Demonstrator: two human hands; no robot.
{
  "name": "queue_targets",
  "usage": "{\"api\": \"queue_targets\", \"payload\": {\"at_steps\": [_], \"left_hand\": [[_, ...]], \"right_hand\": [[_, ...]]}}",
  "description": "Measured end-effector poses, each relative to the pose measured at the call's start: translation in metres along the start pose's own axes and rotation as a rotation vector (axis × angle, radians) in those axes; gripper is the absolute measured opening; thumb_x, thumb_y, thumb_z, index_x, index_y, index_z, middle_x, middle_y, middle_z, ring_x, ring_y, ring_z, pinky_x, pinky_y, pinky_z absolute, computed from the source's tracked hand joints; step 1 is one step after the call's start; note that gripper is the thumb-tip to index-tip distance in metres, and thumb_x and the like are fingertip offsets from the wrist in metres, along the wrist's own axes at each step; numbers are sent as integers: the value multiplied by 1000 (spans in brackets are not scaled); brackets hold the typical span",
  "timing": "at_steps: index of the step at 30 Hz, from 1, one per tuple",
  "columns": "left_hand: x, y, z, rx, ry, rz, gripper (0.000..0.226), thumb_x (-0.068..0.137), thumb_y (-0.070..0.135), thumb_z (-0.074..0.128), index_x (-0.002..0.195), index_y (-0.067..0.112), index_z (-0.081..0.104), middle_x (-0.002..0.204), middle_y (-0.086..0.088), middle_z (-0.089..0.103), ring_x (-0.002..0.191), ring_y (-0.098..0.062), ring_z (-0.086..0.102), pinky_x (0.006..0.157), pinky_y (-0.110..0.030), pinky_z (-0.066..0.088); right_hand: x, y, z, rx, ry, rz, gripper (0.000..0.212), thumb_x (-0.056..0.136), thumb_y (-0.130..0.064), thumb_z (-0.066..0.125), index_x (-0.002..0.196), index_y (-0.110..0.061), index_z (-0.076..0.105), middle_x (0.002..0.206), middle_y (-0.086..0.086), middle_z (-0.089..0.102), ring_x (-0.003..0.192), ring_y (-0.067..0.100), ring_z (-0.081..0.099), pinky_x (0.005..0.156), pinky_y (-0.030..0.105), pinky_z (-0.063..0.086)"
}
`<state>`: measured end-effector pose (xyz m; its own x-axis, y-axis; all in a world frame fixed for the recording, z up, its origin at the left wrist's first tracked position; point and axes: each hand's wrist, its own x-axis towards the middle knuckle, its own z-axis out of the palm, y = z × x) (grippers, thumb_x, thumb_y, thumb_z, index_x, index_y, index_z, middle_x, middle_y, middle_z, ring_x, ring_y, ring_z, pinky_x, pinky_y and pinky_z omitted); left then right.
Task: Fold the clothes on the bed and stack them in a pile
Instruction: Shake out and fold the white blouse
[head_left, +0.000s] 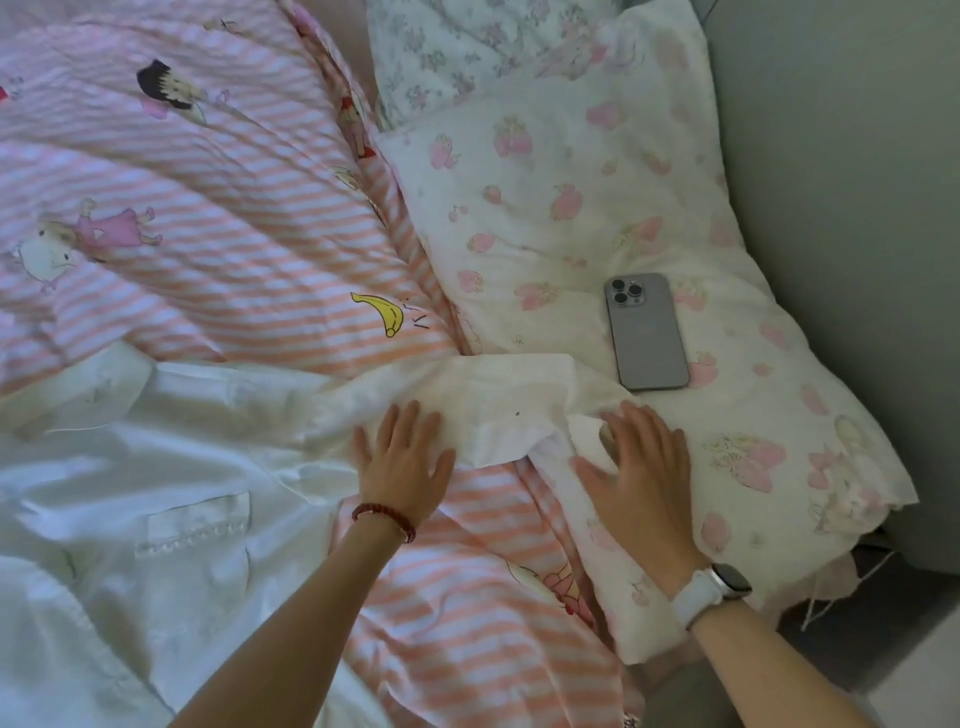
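1. Two bare forearms enter from the bottom edge; the left wrist carries a dark red bead bracelet (383, 521), the right wrist a white-strapped smartwatch (710, 591).
2. Left hand (402, 462): fingers straight and spread, palm down, pressing flat on the sleeve end of a white satin button-up shirt (171, 483). Nothing gripped.
3. Right hand (644, 467): also flat and released, fingers extended, lying on the sleeve's cuff where it meets the edge of a cream pillow printed with pink figures (597, 208).
4. White shirt spreads over the lower left of the bed, unfolded and crumpled, its chest pocket with scalloped trim facing up. One sleeve runs rightward across the bedding to lie between and under the two hands.
5. Beneath the shirt and between the arms lies a pink-and-white striped duvet with cartoon prints (208, 208), reaching to the far left.
6. On the pillow, just beyond the right hand, a grey smartphone (649, 332) rests face down, camera lenses up.
7. Farther back, a pale floral-print pillow (441, 52) sits behind the cream one.
8. Grey wall (857, 208) runs along the right side.
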<state>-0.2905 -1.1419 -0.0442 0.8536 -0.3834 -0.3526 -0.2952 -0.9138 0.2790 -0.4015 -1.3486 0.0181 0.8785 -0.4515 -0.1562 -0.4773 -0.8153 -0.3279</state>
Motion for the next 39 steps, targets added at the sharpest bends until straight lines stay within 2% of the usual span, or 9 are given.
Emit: {"api": "queue_targets", "payload": {"at_steps": [2,4,11,16,22,28,31,35,39], "left_hand": [[5,-2,6,50,-101,0,55,95,49,30,146,31,19,157,5,4,144,-17,-1,113,-53,-1],[14,1,7,55,-127,6,57,95,51,25,147,32,11,157,7,-3,144,-16,-6,111,-57,-1],[56,45,-10,-69,-136,71,57,95,53,20,145,42,-4,156,9,-13,143,-21,-15,110,-57,-4],[56,56,-24,-77,-110,98,52,99,43,23,147,35,6,157,5,-10,143,-20,-13,111,-54,-7],[-17,19,-36,-346,235,-105,46,93,18,50,138,17,42,152,-9,25,143,-28,15,114,-53,11],[-141,-61,-29,-492,409,-603,42,85,3,59,126,6,55,137,-19,43,126,-37,38,99,-52,33],[-201,-92,-15,-528,408,-779,43,84,2,60,126,3,54,134,-21,45,124,-39,38,98,-52,33],[-255,-115,7,-595,288,-878,45,86,7,59,130,2,49,135,-22,42,124,-38,36,101,-45,30],[-289,-135,24,-581,136,-871,51,88,26,57,133,6,45,131,-19,46,121,-35,41,97,-45,36]], "right_hand": [[10,4,-9,90,166,25,27,91,-25,57,99,-1,62,97,16,64,93,34,59,80,40,42],[28,9,-25,226,292,123,25,95,-23,50,90,1,58,74,12,58,66,26,53,58,30,35],[127,28,-72,316,535,240,25,98,-24,44,107,-3,53,102,14,60,85,29,53,69,36,39],[153,39,-64,-81,261,371,53,96,-23,46,144,-13,25,147,17,26,135,34,25,107,56,17],[92,-48,9,-148,77,-64,55,95,-22,39,147,-19,22,156,11,10,144,26,6,111,56,-5],[-29,-126,60,201,20,-314,39,83,-3,47,120,-3,57,133,19,50,126,36,44,106,58,28],[-97,-144,80,399,-90,-346,32,84,0,48,115,-1,57,116,15,56,107,31,55,89,40,49],[-170,-148,106,521,-299,-151,21,90,-5,52,110,-4,57,97,6,54,80,19,53,70,30,44],[-226,-146,127,385,-390,-54,25,86,-22,62,105,-6,55,96,4,56,90,21,53,83,37,45]]}}
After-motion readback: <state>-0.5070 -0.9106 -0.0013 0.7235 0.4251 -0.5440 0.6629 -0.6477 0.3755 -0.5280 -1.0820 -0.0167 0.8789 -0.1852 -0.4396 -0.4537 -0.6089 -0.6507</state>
